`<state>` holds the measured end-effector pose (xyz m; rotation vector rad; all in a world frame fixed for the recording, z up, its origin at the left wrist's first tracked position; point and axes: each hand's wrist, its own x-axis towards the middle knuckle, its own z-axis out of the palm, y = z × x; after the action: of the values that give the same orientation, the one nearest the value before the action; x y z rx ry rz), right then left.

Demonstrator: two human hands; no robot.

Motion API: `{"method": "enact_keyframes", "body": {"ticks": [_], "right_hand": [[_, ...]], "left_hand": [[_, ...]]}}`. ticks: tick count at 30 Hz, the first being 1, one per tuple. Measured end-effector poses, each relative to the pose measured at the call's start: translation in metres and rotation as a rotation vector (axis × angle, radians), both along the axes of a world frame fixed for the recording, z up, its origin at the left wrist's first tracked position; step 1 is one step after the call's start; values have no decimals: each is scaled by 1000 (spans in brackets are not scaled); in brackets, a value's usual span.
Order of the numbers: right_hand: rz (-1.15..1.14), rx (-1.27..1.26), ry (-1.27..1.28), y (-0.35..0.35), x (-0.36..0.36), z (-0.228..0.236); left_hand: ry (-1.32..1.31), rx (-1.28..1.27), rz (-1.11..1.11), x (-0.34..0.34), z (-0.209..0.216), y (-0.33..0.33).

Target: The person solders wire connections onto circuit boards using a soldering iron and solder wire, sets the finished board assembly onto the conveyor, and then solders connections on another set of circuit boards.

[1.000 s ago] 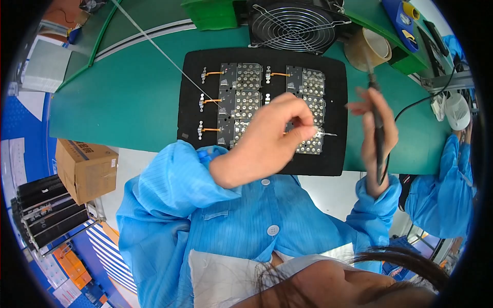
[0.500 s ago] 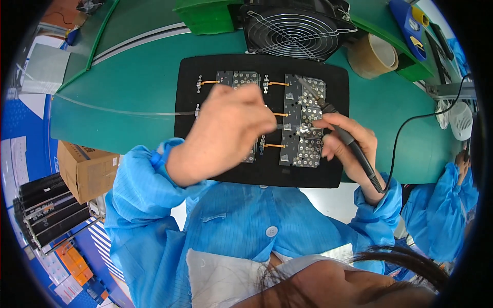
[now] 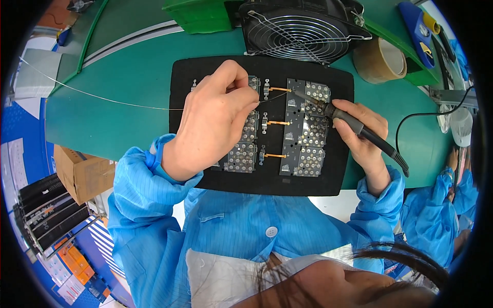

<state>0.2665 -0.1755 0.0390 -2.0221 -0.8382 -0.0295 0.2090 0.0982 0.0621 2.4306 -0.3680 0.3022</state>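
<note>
My left hand [image 3: 210,120] is closed in a pinch on a thin solder wire [image 3: 118,106], which trails off to the far left. The wire's free end reaches past my fingertips to the top orange ribbon strip [image 3: 280,89]. In my right hand [image 3: 365,134] is a soldering iron [image 3: 354,122], its tip beside that strip's end on the right circuit board panel [image 3: 291,137]. Whether tip and wire touch is too small to tell. Two more orange strips with small metal connectors lie below. Behind my left hand, another board panel [image 3: 240,158] is partly hidden.
The boards lie on a black mat [image 3: 336,84] on a green table [image 3: 128,128]. A fan [image 3: 303,38] with a wire guard stands behind it, beside a tape roll [image 3: 380,60] and green bin [image 3: 200,18]. The iron's black cord [image 3: 411,120] runs right. A co-worker's sleeve [image 3: 431,210] shows at right.
The soldering iron has swung so its tip lies by the top orange strip. My left hand has shifted up and left with the solder wire, uncovering the middle strip.
</note>
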Motion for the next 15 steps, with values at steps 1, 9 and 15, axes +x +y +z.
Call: {"method": "enact_keyframes", "body": {"ticks": [1,9,15], "right_hand": [[2,-5,-9,0,1,-1],[7,4,-1,-2,-2,-2],[9,-16,4,2,0,-3]], "left_hand": [[9,4,-9,0,0,0],[-26,-42,-19,5,-7,-6],[-21,-41,-26,13,-14,-5]]}}
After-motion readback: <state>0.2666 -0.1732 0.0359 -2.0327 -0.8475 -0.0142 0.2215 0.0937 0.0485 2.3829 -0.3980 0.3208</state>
